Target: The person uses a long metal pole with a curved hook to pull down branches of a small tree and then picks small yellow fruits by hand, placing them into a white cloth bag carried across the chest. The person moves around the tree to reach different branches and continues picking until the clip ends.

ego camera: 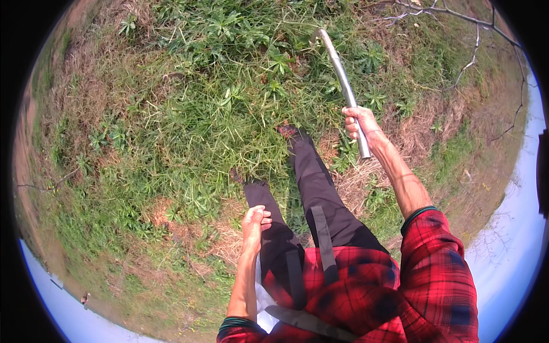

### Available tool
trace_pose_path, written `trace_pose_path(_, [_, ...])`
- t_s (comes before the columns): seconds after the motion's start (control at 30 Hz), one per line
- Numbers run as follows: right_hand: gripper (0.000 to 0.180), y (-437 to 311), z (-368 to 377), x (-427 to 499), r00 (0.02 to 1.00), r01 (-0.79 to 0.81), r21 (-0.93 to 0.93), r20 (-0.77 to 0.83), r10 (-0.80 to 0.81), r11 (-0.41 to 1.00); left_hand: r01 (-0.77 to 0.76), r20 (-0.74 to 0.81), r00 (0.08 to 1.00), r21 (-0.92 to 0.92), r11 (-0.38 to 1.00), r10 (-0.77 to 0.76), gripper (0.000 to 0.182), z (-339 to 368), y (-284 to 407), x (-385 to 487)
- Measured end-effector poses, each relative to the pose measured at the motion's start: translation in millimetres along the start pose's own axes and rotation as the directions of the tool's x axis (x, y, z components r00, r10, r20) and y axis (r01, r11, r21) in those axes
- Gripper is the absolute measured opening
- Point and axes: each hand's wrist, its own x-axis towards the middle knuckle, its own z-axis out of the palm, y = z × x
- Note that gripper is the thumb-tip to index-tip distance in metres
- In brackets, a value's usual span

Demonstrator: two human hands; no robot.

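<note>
My right hand [361,122] grips a tool with a tubular metal handle [341,73], held out ahead of my right leg. The tool's far end bends to the left in a short hook like a sickle's, and grass partly hides it. Over my left trouser leg [268,210] hangs my left hand [256,221], its fingers curled in and nothing visible in them. Green weeds and grass [206,111] spread in front of me and partly cover both shoes [286,130].
Bare thorny-looking branches [463,19] reach in at the upper right. Dry straw [358,191] lies by my right leg. White plastic [265,306] shows beside my left forearm, and dark straps [324,240] hang at my waist. A small, unclear figure [85,298] is far off at lower left.
</note>
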Motion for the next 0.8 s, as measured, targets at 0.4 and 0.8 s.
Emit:
trace_pose_path(0.4, [0.012, -57.7, 6.7, 69.4, 0.968, 0.181, -0.396, -0.090, -0.235, 0.900, 0.018, 0.007, 1.000, -0.024, 1.000, -0.018, 0.029, 0.9, -2.8, -1.9])
trace_pose_path(0.8, [0.029, 68.1, 12.1, 5.5, 0.991, 0.118, -0.751, 0.049, -0.125, 0.649, 0.050, 0.035, 0.998, -0.043, 0.998, -0.049, 0.028, 5.6, -12.1, -0.4])
